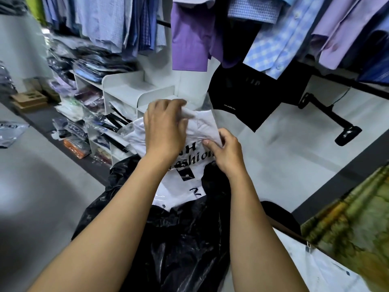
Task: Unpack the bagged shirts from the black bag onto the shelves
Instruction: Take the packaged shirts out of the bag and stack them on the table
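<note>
Counted two hands, left hand (164, 127) and right hand (225, 152); one black bag (179, 239); one white bagged shirt (202, 125); one hanging purple short-sleeved shirt (189, 43); one white shelf unit (126, 85). Could not count the blurred shelved packs (94, 66).

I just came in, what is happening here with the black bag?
A person holds a bagged white shirt with both hands above the open black bag. The left hand grips its top, the right hand pinches its edge. It is not yet on the white shelves behind.
</note>
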